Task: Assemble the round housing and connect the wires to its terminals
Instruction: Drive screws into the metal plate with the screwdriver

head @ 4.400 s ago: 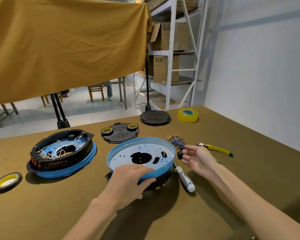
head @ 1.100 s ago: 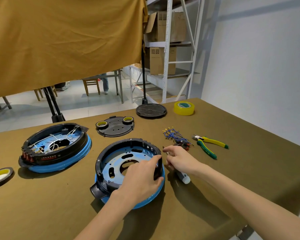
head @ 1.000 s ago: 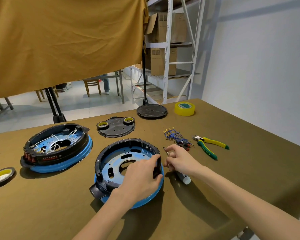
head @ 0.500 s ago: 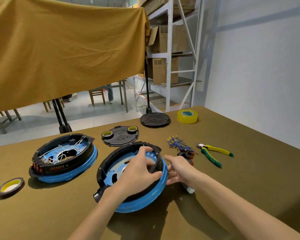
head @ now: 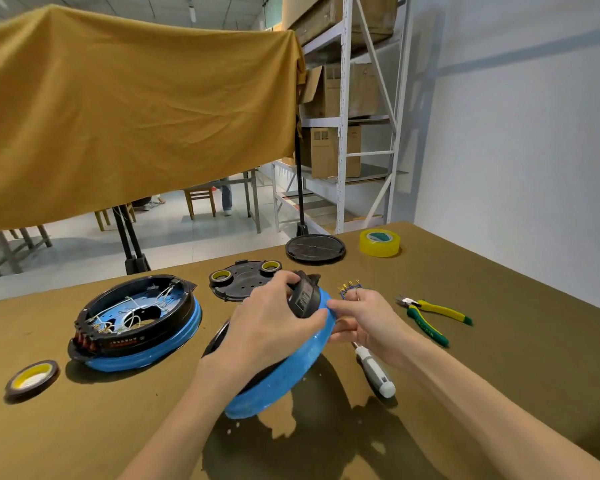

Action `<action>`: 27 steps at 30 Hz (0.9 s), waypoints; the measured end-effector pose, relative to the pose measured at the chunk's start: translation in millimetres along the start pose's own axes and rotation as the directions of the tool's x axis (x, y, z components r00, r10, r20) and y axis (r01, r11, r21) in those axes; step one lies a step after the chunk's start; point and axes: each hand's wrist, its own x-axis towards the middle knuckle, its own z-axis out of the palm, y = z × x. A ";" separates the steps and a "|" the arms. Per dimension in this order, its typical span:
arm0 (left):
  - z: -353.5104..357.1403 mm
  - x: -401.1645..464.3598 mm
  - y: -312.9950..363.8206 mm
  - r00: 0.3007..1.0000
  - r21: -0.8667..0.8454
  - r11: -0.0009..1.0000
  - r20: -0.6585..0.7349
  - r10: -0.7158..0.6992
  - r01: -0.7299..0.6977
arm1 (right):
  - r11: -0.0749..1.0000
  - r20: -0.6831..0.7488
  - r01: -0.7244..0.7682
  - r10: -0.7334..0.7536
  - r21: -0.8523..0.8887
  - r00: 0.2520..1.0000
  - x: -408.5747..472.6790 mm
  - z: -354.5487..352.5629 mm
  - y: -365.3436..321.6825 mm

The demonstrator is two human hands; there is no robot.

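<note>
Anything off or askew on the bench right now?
The round housing is tipped steeply on its near edge, held by the left hand and right hand. Small white specks lie on the tablecloth below it.

There's just one view, worn on the person's head, looking forward and down across the table (head: 499, 341) from close above the forearms, taking in the curtain (head: 136, 116) and shelving (head: 343, 133) behind.

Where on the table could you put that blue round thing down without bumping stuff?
Bare cloth lies near the front edge of the olive-covered table, before the brown tape roll. Also right of the yellow-green pliers. It is crowded around the white-handled screwdriver and the wired blue-and-black housing.
</note>
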 end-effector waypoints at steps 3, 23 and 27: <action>-13.7 -4.2 16.7 0.996 0.145 0.986 0.015 -0.090 0.087 | 0.990 -0.026 0.097 -0.100 -0.099 0.995 -1.4 18.4 -16.2; -21.4 -22.8 -83.0 0.722 -0.728 0.158 0.580 -0.378 0.668 | 0.773 0.085 0.507 -0.516 -0.383 0.852 -8.6 44.5 -26.3; 0.7 -29.1 -98.0 0.675 -0.683 0.149 0.621 -0.398 0.715 | 0.754 0.034 0.516 -0.552 -0.406 0.833 5.4 57.6 6.3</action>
